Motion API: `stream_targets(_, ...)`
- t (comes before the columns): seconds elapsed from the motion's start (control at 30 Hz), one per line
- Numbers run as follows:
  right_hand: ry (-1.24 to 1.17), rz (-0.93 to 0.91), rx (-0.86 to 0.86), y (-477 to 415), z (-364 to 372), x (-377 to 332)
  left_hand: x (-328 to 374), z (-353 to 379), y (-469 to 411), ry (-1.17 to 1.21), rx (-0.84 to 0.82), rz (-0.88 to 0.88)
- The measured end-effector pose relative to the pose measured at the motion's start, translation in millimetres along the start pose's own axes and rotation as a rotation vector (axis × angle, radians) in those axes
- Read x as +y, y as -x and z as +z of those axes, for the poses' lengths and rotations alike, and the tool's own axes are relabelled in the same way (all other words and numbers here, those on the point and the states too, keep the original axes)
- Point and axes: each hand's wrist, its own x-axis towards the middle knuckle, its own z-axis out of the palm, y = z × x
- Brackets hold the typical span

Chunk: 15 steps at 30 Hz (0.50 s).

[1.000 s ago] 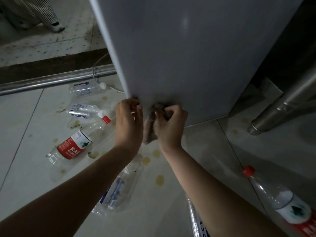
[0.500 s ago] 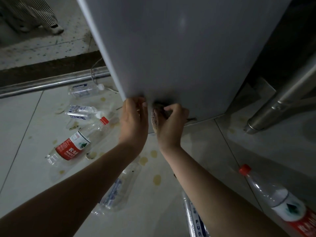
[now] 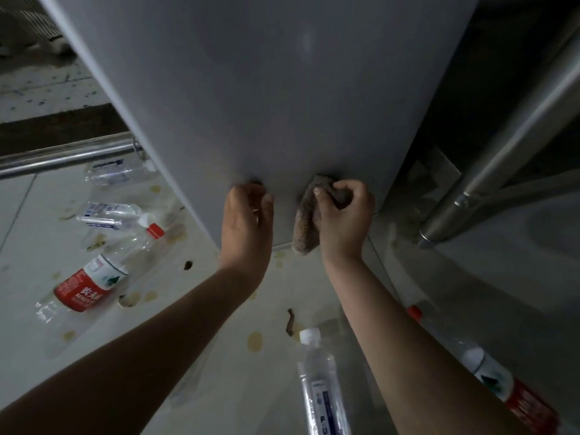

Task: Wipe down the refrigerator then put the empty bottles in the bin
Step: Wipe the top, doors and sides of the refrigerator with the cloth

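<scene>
The grey refrigerator (image 3: pixel 266 89) fills the upper middle of the head view. My right hand (image 3: pixel 343 218) grips a brown cloth (image 3: pixel 306 224) and holds it against the fridge's lower front, with the cloth's end hanging below the bottom edge. My left hand (image 3: pixel 246 221) is beside it, fingers curled, fingertips against the same panel and holding nothing. Empty bottles lie on the floor: a red-labelled bottle (image 3: pixel 91 284) at the left, two blue-labelled bottles (image 3: pixel 110 211) (image 3: pixel 116 174) behind it, a clear bottle (image 3: pixel 320 387) between my arms, and another red-labelled bottle (image 3: pixel 502 387) partly hidden by my right arm.
A metal rail (image 3: pixel 62 158) runs along the floor at the left. A steel leg (image 3: pixel 502 146) slants down to the floor right of the fridge. Yellowish stains (image 3: pixel 255 340) and a small brown scrap (image 3: pixel 290 323) mark the tiles.
Both hands moved right along the fridge's lower front. My left hand came off the corner edge, my right hand carried the cloth further right, and the hands are now apart.
</scene>
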Motion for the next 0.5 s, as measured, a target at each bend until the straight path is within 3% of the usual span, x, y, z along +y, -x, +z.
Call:
stream_targets(0.27, -0.333, 0.178, 0.228, -55, -27, 9, 11, 22, 3, 0.004, 0.105, -0.047)
stream_targets(0.5, -0.338, 0.296, 0.186, -72, -36, 44, 7, 26, 3, -0.015, 0.129, -0.024)
